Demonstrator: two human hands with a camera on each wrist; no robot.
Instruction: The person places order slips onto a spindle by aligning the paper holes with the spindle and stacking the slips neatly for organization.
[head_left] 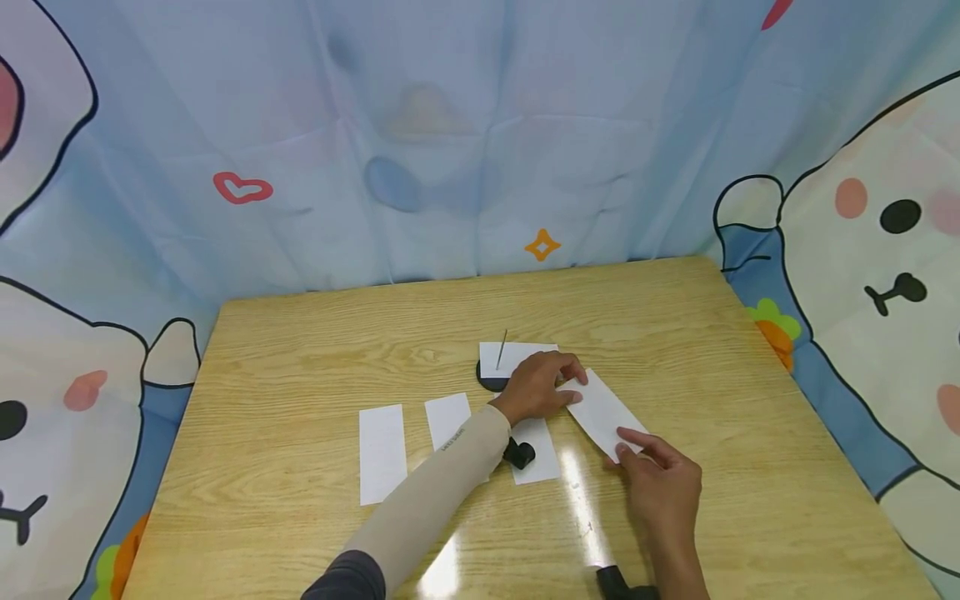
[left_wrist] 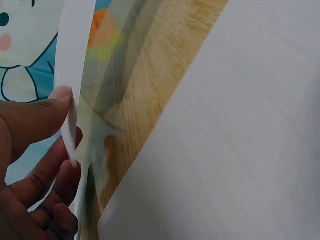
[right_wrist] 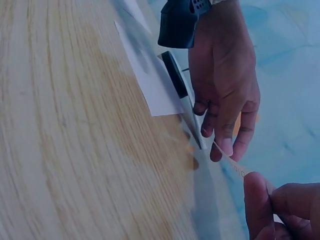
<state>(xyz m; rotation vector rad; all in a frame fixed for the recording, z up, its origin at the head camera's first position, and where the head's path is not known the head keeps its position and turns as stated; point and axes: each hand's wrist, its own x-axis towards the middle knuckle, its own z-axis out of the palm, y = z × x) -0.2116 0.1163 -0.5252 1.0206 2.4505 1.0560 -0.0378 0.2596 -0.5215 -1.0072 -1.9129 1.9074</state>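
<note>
A white paper slip (head_left: 606, 417) is held slantwise above the table between both hands. My left hand (head_left: 543, 385) pinches its upper left end between thumb and fingers. My right hand (head_left: 663, 479) grips the lower right end. In the left wrist view the left thumb (left_wrist: 42, 117) presses on the pinched slip (left_wrist: 75, 55), which shows nearly edge-on. Faint print shows on the slip (right_wrist: 240, 170) in the right wrist view. Just behind my left hand, a dark round base (head_left: 491, 384) carries another white slip (head_left: 513, 357), with a thin spike (head_left: 502, 350) standing up through it.
On the wooden table (head_left: 285, 375) lie a left white slip (head_left: 382, 454), a middle slip (head_left: 447, 417) partly under my left forearm, and a right slip (head_left: 538, 454). A patterned blue curtain (head_left: 420, 167) hangs behind the table's far edge.
</note>
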